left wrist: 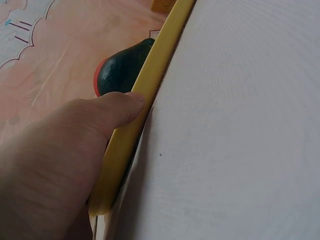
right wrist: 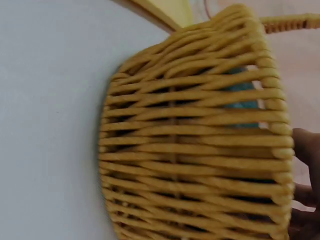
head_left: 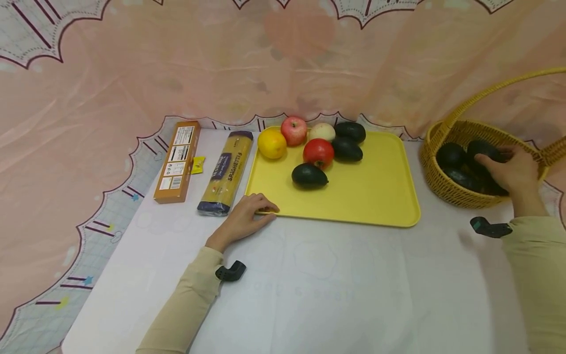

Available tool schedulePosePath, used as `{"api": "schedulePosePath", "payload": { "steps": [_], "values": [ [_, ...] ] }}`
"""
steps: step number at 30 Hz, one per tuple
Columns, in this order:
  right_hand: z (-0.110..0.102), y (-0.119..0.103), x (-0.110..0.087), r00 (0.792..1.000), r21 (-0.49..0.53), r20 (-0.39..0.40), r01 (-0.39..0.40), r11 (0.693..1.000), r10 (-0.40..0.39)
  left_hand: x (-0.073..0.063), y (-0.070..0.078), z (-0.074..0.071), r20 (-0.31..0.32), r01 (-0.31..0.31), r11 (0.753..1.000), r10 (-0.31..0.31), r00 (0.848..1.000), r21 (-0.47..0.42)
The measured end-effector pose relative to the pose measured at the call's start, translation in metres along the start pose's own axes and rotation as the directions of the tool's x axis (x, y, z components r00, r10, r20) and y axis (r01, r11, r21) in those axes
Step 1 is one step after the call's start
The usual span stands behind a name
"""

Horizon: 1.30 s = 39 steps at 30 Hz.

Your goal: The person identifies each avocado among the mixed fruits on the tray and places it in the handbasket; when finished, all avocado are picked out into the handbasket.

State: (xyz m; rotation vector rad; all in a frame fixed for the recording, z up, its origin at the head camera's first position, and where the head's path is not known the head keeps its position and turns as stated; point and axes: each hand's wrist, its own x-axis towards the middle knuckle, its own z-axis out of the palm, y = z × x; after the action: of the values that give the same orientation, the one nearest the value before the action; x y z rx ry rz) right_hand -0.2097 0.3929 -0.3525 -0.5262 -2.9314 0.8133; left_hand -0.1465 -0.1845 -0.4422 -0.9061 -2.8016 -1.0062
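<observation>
My left hand (head_left: pixel 244 220) pinches the yellow tray (head_left: pixel 376 201) at its front left corner; the thumb (left wrist: pixel 127 106) lies against the front rim and the fingertips reach over it. On the tray, a dark green avocado (head_left: pixel 309 176) lies near a red tomato-like fruit (head_left: pixel 319 152), with two more avocados (head_left: pixel 347 149) behind it. Over at the right, my right hand (head_left: pixel 517 169) is inside the wicker basket (head_left: pixel 479 200), its thumb and fingers around an avocado (head_left: pixel 483 147). Other avocados (head_left: pixel 451 156) sit beside it. In the right wrist view the basket's wall (right wrist: pixel 195 135) hides most of that hand.
Along the tray's back are a yellow fruit (head_left: pixel 271 143), a pink-red apple (head_left: pixel 294 131) and a whitish round item (head_left: pixel 322 132). Left of the tray lie a spaghetti pack (head_left: pixel 226 172), a small yellow packet (head_left: pixel 198 165) and a brown box (head_left: pixel 178 162). The basket handle (head_left: pixel 491 98) arches up.
</observation>
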Motion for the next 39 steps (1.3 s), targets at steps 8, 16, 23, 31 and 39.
{"api": "schedulePosePath", "payload": {
  "steps": [8, 16, 23, 31, 39],
  "values": [
    [0.006, 0.002, -0.001, 0.997, -0.057, 0.074, 0.038, 0.998, -0.034, 0.002, -0.001, 0.003, 0.005, -0.020, 1.000, 0.020, 1.000, 0.003],
    [0.006, -0.004, 0.003, 0.995, -0.122, 0.084, 0.066, 0.990, -0.056, 0.004, -0.001, 0.002, 0.006, -0.002, 1.000, 0.002, 1.000, -0.004],
    [0.009, -0.006, 0.004, 0.991, -0.190, 0.107, 0.099, 0.977, -0.079, 0.003, -0.001, 0.002, -0.008, -0.028, 1.000, 0.028, 1.000, -0.004],
    [0.017, -0.006, 0.005, 0.995, -0.156, 0.052, 0.093, 0.983, -0.086, 0.001, -0.001, 0.001, -0.017, -0.021, 1.000, 0.021, 1.000, -0.005],
    [0.021, -0.008, -0.002, 0.994, -0.066, -0.052, 0.087, 0.994, -0.091, 0.001, -0.002, 0.002, -0.023, -0.024, 1.000, 0.024, 0.999, -0.008]
  ]
}}
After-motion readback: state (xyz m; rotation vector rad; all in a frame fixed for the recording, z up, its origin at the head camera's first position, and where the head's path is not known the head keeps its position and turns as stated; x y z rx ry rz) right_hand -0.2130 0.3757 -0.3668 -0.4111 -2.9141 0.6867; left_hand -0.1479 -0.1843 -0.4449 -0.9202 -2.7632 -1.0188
